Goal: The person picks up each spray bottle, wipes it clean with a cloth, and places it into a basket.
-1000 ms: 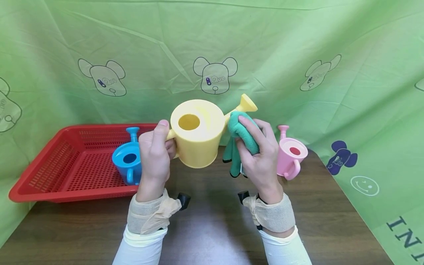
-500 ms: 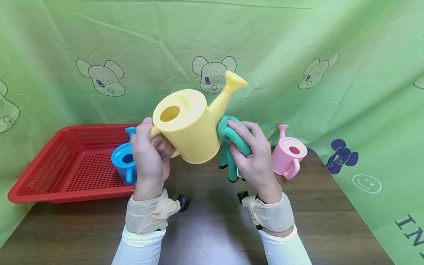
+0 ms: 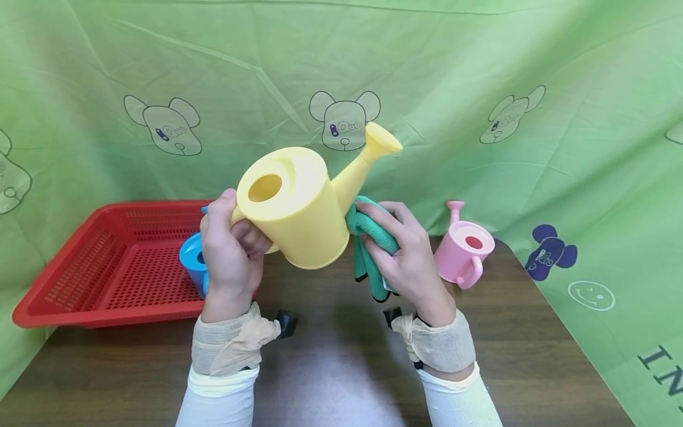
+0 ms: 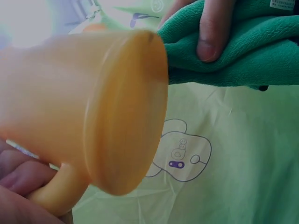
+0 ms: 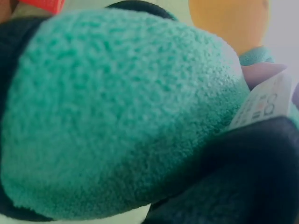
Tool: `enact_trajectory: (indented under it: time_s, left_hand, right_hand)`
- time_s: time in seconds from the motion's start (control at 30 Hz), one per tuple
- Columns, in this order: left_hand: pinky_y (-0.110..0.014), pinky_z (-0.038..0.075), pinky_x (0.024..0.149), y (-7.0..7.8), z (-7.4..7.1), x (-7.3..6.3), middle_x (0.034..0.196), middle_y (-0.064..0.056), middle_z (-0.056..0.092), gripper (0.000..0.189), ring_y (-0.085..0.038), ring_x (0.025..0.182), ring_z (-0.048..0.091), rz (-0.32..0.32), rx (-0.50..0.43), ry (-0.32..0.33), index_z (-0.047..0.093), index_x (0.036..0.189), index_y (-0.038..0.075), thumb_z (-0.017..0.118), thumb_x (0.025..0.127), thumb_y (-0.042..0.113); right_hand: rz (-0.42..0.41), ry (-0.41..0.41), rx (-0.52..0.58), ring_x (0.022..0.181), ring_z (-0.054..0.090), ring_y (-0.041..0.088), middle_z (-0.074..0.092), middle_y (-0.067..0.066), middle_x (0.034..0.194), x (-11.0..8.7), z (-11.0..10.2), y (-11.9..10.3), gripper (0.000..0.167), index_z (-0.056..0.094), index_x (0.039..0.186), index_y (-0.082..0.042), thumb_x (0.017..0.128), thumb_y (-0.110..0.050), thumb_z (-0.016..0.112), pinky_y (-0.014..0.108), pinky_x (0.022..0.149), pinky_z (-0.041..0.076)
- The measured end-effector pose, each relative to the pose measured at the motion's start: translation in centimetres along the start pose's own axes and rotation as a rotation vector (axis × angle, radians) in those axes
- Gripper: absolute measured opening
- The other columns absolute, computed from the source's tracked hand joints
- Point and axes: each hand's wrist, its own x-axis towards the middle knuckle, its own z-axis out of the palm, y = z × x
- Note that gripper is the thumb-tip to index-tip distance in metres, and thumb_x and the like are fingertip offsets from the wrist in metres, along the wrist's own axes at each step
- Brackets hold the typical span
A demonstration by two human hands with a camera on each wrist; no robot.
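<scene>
My left hand [image 3: 230, 255] grips the handle of a yellow watering can [image 3: 304, 219], raised above the table with its spout tilted up to the right. My right hand [image 3: 408, 258] holds a bunched green cloth [image 3: 376, 231] with dark edging against the can's side, below the base of the spout. In the left wrist view, the can's underside [image 4: 133, 116] faces the camera, and a finger [image 4: 212, 37] presses into the cloth [image 4: 252, 56]. Folds of the cloth [image 5: 126, 107] with a white label [image 5: 264, 102] fill most of the right wrist view.
A red perforated basket [image 3: 58, 279] stands at the left, with a blue watering can [image 3: 193, 258] in it, partly hidden by my left hand. At the right, a pink watering can [image 3: 464, 252] sits on the brown table [image 3: 331, 367]. A green printed curtain [image 3: 240, 53] hangs behind.
The yellow can has shifted left and tilted so its spout points higher. The cloth has moved left and slightly down, from beside the spout to the can's side below it.
</scene>
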Motion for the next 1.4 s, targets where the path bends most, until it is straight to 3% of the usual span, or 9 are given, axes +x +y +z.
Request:
enact_trajectory:
  time_s: [0.23,0.43,0.7,1.13,1.27,1.4]
  left_hand:
    - [-0.032,0.005,0.043,-0.1,-0.4,-0.1,0.047,0.004,0.026,0.053,-0.012,0.041,0.015,-0.001,0.029,-0.028,0.033,0.054,0.02,0.044,0.105,0.031]
    - [-0.032,0.006,0.043,0.0,-0.2,-0.1,0.047,0.005,0.028,0.053,-0.013,0.041,0.016,-0.001,0.041,-0.017,0.034,0.054,0.02,0.043,0.105,0.032]
    - [-0.032,0.006,0.042,0.0,0.1,-0.1,0.046,0.004,0.025,0.057,-0.012,0.041,0.014,0.04,0.025,0.044,0.033,0.051,0.017,0.045,0.105,0.03]
    - [-0.026,0.002,0.041,0.1,0.2,0.4,0.047,0.006,0.018,0.052,-0.008,0.042,0.009,0.1,-0.114,0.165,0.026,0.053,0.019,0.038,0.102,0.025]
    - [-0.028,0.003,0.041,0.0,0.3,0.3,0.046,0.006,0.02,0.052,-0.009,0.042,0.01,0.112,-0.076,0.16,0.028,0.052,0.018,0.04,0.102,0.023]
    - [-0.031,0.004,0.043,-0.3,0.5,-0.2,0.046,0.004,0.026,0.055,-0.012,0.043,0.013,0.105,0.031,0.148,0.032,0.052,0.016,0.045,0.105,0.024]
  right_hand:
    - [-0.023,-0.017,0.015,0.115,0.064,0.026,0.067,0.013,0.127,0.0,0.1,0.3,0.05,0.07,0.138,-0.012,0.091,0.004,0.073,0.022,0.1,0.048]
    - [-0.012,-0.009,0.011,0.113,0.064,0.025,0.067,0.012,0.126,0.1,0.0,0.2,0.047,0.071,0.136,-0.012,0.091,0.003,0.073,0.026,0.098,0.05]
    - [-0.028,-0.003,0.013,0.112,0.065,0.024,0.067,0.013,0.125,0.1,0.1,0.0,0.046,0.071,0.135,-0.012,0.091,0.002,0.074,0.027,0.097,0.051]
    - [-0.091,-0.058,0.05,0.113,0.066,0.024,0.067,0.011,0.122,0.1,0.0,-0.5,0.047,0.072,0.134,-0.018,0.091,0.001,0.074,0.03,0.1,0.053]
    - [-0.126,-0.047,0.055,0.114,0.065,0.024,0.067,0.012,0.122,0.1,0.0,-0.6,0.045,0.073,0.132,-0.018,0.091,0.001,0.073,0.03,0.1,0.053]
    - [-0.143,-0.018,0.072,0.115,0.064,0.025,0.067,0.015,0.123,0.0,0.1,-0.8,0.045,0.073,0.131,-0.016,0.09,0.001,0.074,0.029,0.102,0.052]
